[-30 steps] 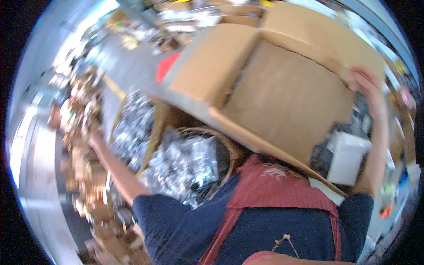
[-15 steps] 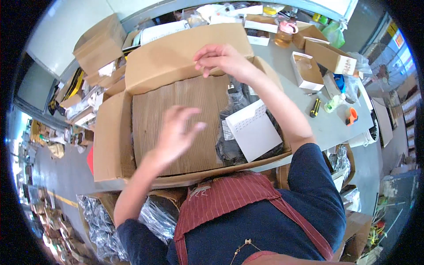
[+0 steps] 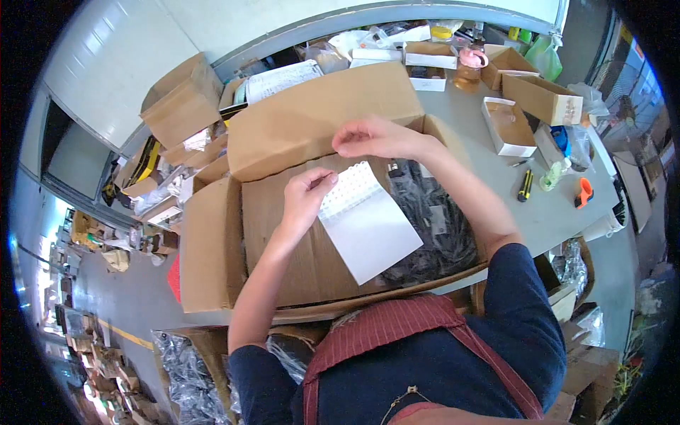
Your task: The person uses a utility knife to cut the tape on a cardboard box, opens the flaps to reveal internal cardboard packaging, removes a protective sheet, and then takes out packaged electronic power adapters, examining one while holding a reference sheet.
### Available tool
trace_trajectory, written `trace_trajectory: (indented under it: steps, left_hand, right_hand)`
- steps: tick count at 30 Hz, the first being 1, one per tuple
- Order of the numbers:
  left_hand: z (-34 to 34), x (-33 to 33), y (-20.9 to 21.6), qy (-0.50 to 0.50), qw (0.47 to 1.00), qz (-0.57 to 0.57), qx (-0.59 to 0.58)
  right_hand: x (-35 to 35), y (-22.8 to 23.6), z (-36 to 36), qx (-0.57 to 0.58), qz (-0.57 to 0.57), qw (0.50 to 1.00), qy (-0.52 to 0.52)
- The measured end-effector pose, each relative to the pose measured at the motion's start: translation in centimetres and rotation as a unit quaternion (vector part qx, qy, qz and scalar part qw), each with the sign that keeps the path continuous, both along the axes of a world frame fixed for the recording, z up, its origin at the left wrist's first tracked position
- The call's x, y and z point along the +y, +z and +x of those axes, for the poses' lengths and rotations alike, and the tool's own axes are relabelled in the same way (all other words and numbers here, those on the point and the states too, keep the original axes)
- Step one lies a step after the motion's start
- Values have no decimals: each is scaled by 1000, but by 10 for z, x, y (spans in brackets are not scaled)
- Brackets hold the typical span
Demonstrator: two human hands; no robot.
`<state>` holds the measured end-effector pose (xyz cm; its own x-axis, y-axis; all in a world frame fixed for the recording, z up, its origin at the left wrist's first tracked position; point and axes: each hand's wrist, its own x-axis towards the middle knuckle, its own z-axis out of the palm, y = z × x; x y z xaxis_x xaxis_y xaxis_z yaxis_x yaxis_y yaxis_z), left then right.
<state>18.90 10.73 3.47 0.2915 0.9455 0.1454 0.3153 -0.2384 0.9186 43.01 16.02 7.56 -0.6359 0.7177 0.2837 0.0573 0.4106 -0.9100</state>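
Observation:
My left hand (image 3: 309, 195) is closed on the upper left of a white sheet (image 3: 374, 243) with rows of small labels along its top. The sheet slants over the open cardboard carton (image 3: 210, 244) in front of me. Beyond the sheet's top edge, my right hand (image 3: 372, 137) hangs with curled fingers; anything in them is hidden. Brown cardboard (image 3: 283, 244) covers the carton's left and middle. Along its right side lie black bagged items (image 3: 450, 230), with a plug showing at the far end.
On the grey table (image 3: 489, 180) to the right lie a yellow-black cutter knife (image 3: 525, 185), a small bottle (image 3: 554, 174) and an orange tape dispenser (image 3: 584, 193). Small open boxes (image 3: 508, 127) and a jug (image 3: 469, 71) stand farther back. Plastic-wrapped goods (image 3: 185, 375) sit below left.
The white sheet has moved left off the black bagged items, and my left hand has closed on it. My right hand's fingers are more curled. The view has shifted slightly.

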Motion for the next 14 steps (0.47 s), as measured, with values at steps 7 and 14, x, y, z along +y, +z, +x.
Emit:
trace_trajectory:
  steps: [7,14]
  left_hand:
    - [-15,-1,3,71,988,73,112]
    - [-27,1,-2,38,994,61,78]
  right_hand:
    - [-24,-12,-23,-193,214,956,-57]
    - [-30,-25,-43,-254,289,917,-107]
